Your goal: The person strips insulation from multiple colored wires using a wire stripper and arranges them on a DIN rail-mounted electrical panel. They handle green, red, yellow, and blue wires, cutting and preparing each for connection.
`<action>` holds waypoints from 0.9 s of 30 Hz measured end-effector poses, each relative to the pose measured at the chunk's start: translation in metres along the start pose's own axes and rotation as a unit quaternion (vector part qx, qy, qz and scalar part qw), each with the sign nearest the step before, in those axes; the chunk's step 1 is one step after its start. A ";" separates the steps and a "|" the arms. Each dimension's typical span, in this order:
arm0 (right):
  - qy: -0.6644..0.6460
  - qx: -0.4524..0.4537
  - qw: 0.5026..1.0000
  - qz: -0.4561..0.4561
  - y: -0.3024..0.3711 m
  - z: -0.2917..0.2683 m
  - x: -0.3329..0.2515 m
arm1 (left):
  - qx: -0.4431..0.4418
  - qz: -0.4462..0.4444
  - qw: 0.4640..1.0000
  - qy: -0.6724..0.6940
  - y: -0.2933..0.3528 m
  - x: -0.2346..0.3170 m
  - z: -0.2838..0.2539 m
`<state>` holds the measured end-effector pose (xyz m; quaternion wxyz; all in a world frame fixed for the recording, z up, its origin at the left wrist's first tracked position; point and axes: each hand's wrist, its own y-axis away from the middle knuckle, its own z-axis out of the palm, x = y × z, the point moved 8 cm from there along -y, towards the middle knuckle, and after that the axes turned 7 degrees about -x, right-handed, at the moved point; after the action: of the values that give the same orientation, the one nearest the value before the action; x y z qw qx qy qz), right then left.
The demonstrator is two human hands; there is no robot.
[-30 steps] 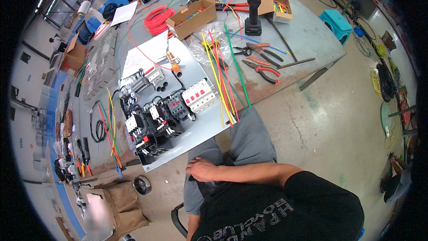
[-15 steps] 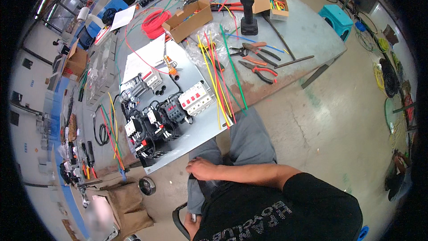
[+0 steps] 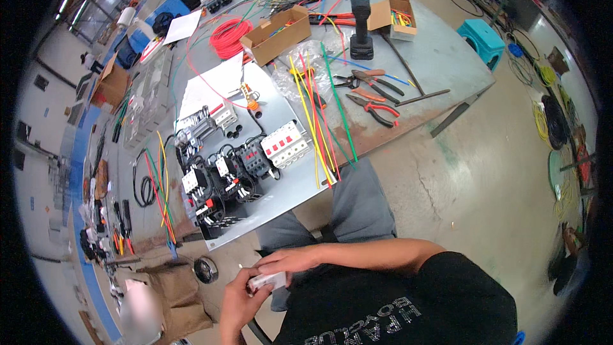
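Low in the picture, over my lap, my left hand [image 3: 241, 300] is closed around a small white packet [image 3: 271, 280], thumb and fingers on its sides. My right hand [image 3: 292, 260] comes across from the right and lies over the packet's upper edge, fingers against it; part of the packet is hidden under the hands. A tiny white tip shows beside my left fingers, too small to name. Beyond my knees, a metal mounting plate [image 3: 281, 207] on the table carries a white circuit breaker [image 3: 285, 145] with red switches and black contactors [image 3: 257, 159] with wires.
Yellow, red and green wires [image 3: 329, 121] lie over the plate's right edge. Pliers [image 3: 377, 110], a cordless screwdriver [image 3: 361, 25], cardboard boxes [image 3: 276, 37] and a red wire coil [image 3: 230, 37] are farther back. A teal stool [image 3: 480, 38] stands right of the table; a brown sack [image 3: 182, 291] sits low left.
My left hand has come up from beside my thigh with the white packet. My right hand has shifted slightly down from my leg to meet it. The view has shifted slightly.
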<state>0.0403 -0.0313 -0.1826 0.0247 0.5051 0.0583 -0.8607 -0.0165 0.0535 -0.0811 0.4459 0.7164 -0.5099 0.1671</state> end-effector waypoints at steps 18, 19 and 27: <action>-0.110 0.253 0.956 -0.100 0.099 -0.029 -0.017 | 0.180 0.104 0.942 0.262 -0.032 0.001 0.021; -0.058 0.261 0.960 -0.084 0.098 -0.029 -0.020 | 0.172 0.110 0.947 0.248 -0.034 0.007 0.023; 0.083 0.323 0.940 -0.067 0.099 -0.031 -0.051 | 0.047 0.168 0.918 0.357 -0.059 0.019 0.048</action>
<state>0.1021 -0.1261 -0.1602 -0.2027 0.5507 -0.1877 -0.7877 0.0327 0.0082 -0.1216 0.5295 0.5328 -0.4215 0.5080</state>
